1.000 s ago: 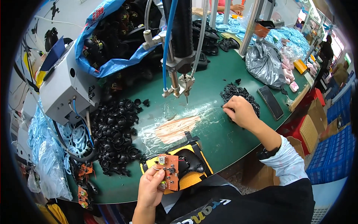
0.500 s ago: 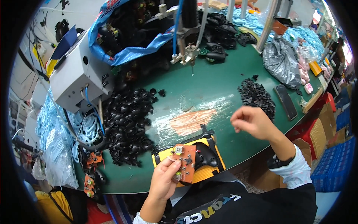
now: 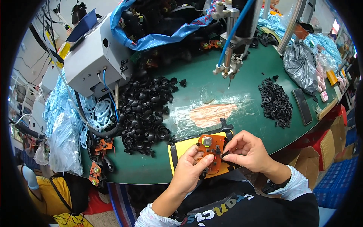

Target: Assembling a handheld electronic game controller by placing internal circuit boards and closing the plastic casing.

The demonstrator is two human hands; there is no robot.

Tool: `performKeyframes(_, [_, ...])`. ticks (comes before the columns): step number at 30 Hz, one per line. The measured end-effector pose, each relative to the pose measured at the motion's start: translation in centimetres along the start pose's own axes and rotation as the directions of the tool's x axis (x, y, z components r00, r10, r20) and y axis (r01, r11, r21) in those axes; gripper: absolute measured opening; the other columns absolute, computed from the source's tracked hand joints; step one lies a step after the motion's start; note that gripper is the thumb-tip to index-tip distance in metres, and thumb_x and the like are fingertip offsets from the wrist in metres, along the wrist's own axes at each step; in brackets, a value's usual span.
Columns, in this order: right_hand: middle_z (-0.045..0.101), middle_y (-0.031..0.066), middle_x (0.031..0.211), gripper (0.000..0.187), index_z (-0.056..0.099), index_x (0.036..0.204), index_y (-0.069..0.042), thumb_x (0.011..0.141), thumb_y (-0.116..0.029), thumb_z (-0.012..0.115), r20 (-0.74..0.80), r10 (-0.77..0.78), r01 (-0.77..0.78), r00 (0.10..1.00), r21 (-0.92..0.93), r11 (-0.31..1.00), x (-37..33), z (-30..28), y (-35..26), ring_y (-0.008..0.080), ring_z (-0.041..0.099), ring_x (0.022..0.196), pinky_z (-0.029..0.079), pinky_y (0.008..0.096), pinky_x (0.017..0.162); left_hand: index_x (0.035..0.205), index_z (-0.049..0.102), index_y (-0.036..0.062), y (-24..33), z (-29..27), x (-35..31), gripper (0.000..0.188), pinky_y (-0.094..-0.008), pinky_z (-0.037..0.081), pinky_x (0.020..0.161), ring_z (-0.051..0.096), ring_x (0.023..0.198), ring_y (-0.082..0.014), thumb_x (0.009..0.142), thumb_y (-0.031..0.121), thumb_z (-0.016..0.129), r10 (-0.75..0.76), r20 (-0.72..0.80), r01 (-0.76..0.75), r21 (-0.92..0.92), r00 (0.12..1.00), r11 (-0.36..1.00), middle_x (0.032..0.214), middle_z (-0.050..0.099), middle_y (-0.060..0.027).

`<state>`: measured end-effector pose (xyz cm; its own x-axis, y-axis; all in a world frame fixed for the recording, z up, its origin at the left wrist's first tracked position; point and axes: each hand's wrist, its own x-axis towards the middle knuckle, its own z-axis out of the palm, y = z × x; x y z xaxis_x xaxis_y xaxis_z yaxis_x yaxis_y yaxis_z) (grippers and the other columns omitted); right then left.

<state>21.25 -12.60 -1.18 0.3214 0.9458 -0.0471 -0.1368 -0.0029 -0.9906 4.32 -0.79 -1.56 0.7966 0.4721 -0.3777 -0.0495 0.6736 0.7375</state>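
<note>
An orange circuit board [image 3: 211, 150] is held at the near edge of the green tabletop [image 3: 242, 90], just above a yellow-and-black fixture [image 3: 180, 150]. The board is gripped by the left hand [image 3: 189, 172] from below, thumb and fingers pinching its lower left part. Its component face is turned up toward the camera; its long axis seems to run roughly upright in the picture, slightly tilted, though the lower end is hidden by the fingers. A small black part [image 3: 225, 154] is pinched between thumb and forefinger of the right hand [image 3: 247, 151] and is pressed against the board's right edge; the remaining fingers are curled loosely.

A heap of black round caps [image 3: 145, 113] is spread on the tabletop left of the fixture, well apart from the hands. A smaller pile of black pieces [image 3: 276, 102] lies to the right, with a dark phone [image 3: 303, 106] just beside it. A patch of clear tape over a pinkish area [image 3: 211, 113] is seen between the board and the pneumatic press head [image 3: 228, 68], which hangs above the tabletop with a blue hose [image 3: 236, 26] attached. A grey control box [image 3: 94, 56] stands at the left rear. More orange boards [image 3: 99, 159] lie at the left rim.
</note>
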Motion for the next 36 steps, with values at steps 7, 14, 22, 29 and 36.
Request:
performKeyframes(7, [0.068, 0.0084, 0.096, 0.016, 0.065, 0.099, 0.003, 0.084, 0.006, 0.071, -0.028, 0.032, -0.032, 0.999, 0.015, 0.999, -0.7, -0.1, 0.5, 0.0127, 0.067, 0.087, 0.056, 0.0257, 0.078, 0.127, 0.053, 0.0016, -0.9, -0.2, -0.1, 0.035, -0.0321, 0.053, 0.091, 0.063, 0.105, -0.0153, 0.093, 0.002, 0.062, 0.046, 0.005, -0.046, 0.023, 0.999, 0.999, 0.117, 0.063, -0.0086])
performKeyframes(14, [0.069, 0.0096, 0.096, 0.015, 0.067, 0.098, 0.004, 0.084, 0.006, 0.071, -0.034, 0.032, -0.031, 0.999, 0.027, 0.999, -0.5, -0.3, 0.5, 0.0137, 0.068, 0.087, 0.057, 0.0259, 0.079, 0.126, 0.053, 0.0018, -1.0, -0.1, -0.1, 0.032, -0.0331, 0.052, 0.093, 0.062, 0.105, -0.0161, 0.094, 0.003, 0.061, 0.076, -0.004, -0.076, 0.014, 0.997, 0.997, 0.116, 0.061, -0.0073])
performKeyframes(22, [0.071, 0.0077, 0.090, 0.012, 0.068, 0.093, 0.002, 0.083, 0.005, 0.073, -0.119, -0.036, 0.036, 0.992, 0.005, 0.999, -1.0, -0.6, 0.6, 0.0121, 0.068, 0.083, 0.057, 0.0247, 0.076, 0.125, 0.052, -0.0008, -1.7, 1.2, 0.7, 0.031, -0.0284, 0.055, 0.083, 0.062, 0.097, -0.0122, 0.096, 0.007, 0.059, 0.194, -0.007, -0.190, 0.171, 0.981, 0.967, 0.109, 0.064, -0.0075])
performKeyframes(29, [0.070, 0.0065, 0.093, 0.009, 0.072, 0.092, 0.001, 0.084, -0.002, 0.074, 0.049, -0.039, 0.045, 0.998, -0.141, 0.989, 0.1, 0.1, 1.6, 0.0112, 0.066, 0.084, 0.052, 0.0242, 0.074, 0.120, 0.052, -0.0026, -1.6, 0.8, -0.3, 0.029, -0.0266, 0.053, 0.073, 0.065, 0.085, -0.0130, 0.093, 0.001, 0.057, 0.341, -0.067, -0.303, 0.324, 0.938, 0.896, 0.103, 0.066, -0.0107])
performKeyframes(36, [0.069, 0.0035, 0.089, 0.012, 0.070, 0.093, 0.001, 0.085, -0.007, 0.074, 0.029, -0.019, 0.016, 0.999, 0.121, 0.993, 0.2, 0.2, 2.0, 0.0088, 0.064, 0.085, 0.051, 0.0239, 0.080, 0.122, 0.051, -0.0002, -1.6, 1.1, 0.0, 0.026, -0.0273, 0.048, 0.082, 0.057, 0.092, -0.0135, 0.096, 0.002, 0.054, 0.442, 0.016, -0.405, 0.433, 0.897, 0.805, 0.110, 0.057, -0.0072])
